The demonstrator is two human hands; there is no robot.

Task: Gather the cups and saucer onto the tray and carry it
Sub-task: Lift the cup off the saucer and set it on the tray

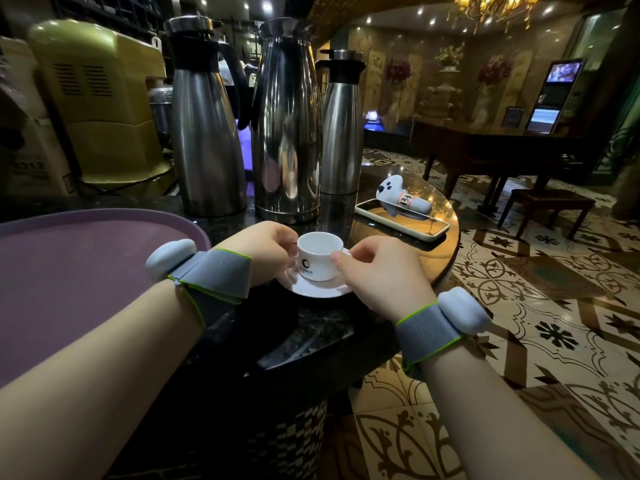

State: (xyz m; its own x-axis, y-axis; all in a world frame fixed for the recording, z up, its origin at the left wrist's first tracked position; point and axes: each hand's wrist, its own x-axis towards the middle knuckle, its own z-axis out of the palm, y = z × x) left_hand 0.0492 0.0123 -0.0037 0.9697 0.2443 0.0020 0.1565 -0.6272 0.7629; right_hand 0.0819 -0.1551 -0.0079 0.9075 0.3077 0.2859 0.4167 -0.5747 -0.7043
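Observation:
A small white cup (318,253) with a dark logo stands on a white saucer (318,289) on the dark counter, just right of a purple tray (86,271). My left hand (266,251) grips the saucer's left edge, its fingers touching the cup's left side. My right hand (377,271) holds the saucer's right edge, thumb against the cup's side. Both wrists wear grey straps with pale blue sensors. The tray's visible surface carries nothing. No other cup is in sight.
Three tall steel jugs (287,133) stand close behind the cup. A phone (401,220) with a white toy on it lies at the right of the counter. A green-yellow machine (104,98) sits back left. The counter edge drops to a patterned floor on the right.

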